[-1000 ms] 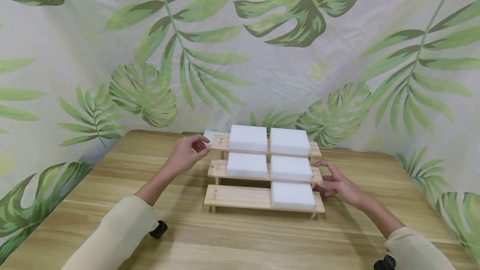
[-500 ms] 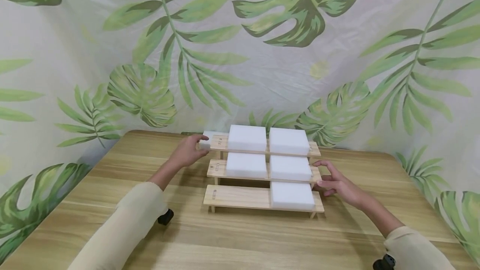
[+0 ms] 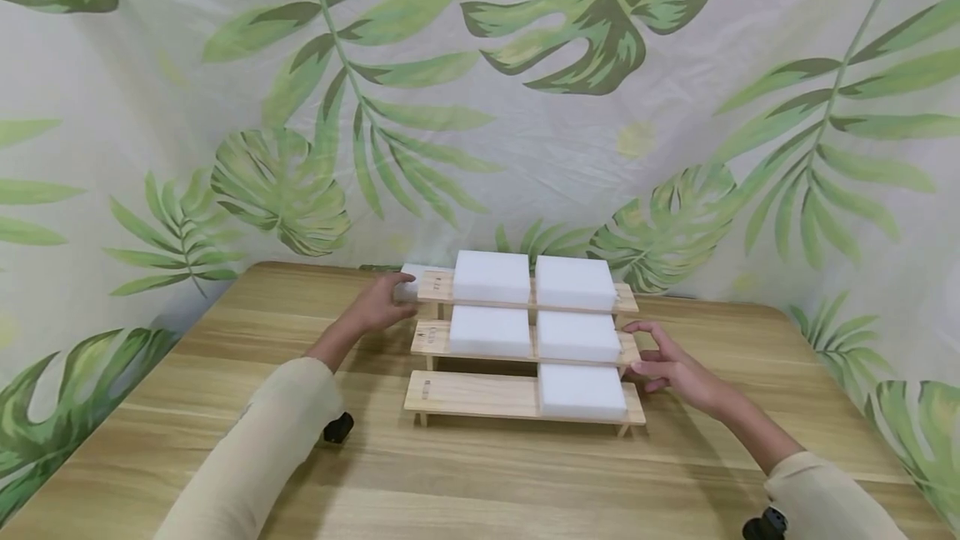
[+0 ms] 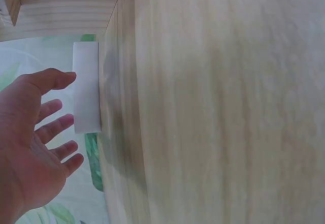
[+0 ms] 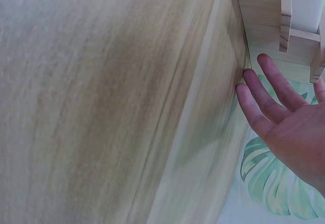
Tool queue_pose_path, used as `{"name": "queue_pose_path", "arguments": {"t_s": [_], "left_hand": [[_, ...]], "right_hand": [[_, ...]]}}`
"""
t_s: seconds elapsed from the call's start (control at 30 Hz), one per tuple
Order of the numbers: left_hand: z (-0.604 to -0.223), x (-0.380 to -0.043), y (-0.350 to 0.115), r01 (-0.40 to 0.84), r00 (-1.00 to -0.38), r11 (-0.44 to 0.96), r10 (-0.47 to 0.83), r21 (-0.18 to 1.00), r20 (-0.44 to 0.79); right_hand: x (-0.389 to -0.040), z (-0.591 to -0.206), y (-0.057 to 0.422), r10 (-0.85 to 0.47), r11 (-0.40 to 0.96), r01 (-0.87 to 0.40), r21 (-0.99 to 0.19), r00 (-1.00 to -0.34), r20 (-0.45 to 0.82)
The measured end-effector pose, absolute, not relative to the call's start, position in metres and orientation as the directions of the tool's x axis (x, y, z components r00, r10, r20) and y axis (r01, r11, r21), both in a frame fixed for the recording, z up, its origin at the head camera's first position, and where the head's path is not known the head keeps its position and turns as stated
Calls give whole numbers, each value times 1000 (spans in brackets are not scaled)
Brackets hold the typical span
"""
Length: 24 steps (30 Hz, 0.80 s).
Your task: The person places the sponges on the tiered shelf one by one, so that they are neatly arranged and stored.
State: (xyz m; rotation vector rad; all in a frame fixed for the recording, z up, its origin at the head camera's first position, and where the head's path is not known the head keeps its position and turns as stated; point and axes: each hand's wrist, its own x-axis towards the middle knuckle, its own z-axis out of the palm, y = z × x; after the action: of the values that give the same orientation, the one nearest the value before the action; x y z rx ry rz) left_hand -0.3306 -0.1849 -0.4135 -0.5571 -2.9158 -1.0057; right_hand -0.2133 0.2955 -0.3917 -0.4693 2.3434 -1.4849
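A stepped wooden stand [image 3: 472, 394] with three tiers sits on the table. White foam-like blocks [image 3: 491, 327] lie on it, two on the top tier, two on the middle and one at the right of the bottom tier. Another white block [image 4: 86, 87] is behind the stand's left end, partly hidden in the head view. My left hand [image 3: 381, 307] is beside this block, thumb and fingers spread apart; contact cannot be told. My right hand [image 3: 678, 372] is at the right end of the middle tier, fingers loosely extended, thumb near the edge.
The wood-grain table [image 3: 480, 473] spreads around the stand. A leaf-patterned cloth [image 3: 405, 107] hangs behind it. Black wrist devices [image 3: 338, 428] show under both sleeves.
My left hand has moved forward to the block behind the stand's left end. The right hand, the stand and the blocks on it have kept their places.
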Motion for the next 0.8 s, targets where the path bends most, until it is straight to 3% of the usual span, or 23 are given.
{"name": "queue_pose_path", "arguments": {"t_s": [0.37, 0.6, 0.8], "left_hand": [[-413, -323, -200, 415, -910, 768, 352, 487, 220], [-402, -308, -209, 434, -900, 779, 399, 453, 176], [-394, -292, -219, 442, -890, 742, 433, 504, 144]], "right_hand": [[-215, -392, 297, -446, 417, -116, -901, -890, -92], [-215, -392, 298, -444, 429, -122, -895, -892, -91], [-215, -393, 297, -446, 434, -121, -893, -890, -96]]}}
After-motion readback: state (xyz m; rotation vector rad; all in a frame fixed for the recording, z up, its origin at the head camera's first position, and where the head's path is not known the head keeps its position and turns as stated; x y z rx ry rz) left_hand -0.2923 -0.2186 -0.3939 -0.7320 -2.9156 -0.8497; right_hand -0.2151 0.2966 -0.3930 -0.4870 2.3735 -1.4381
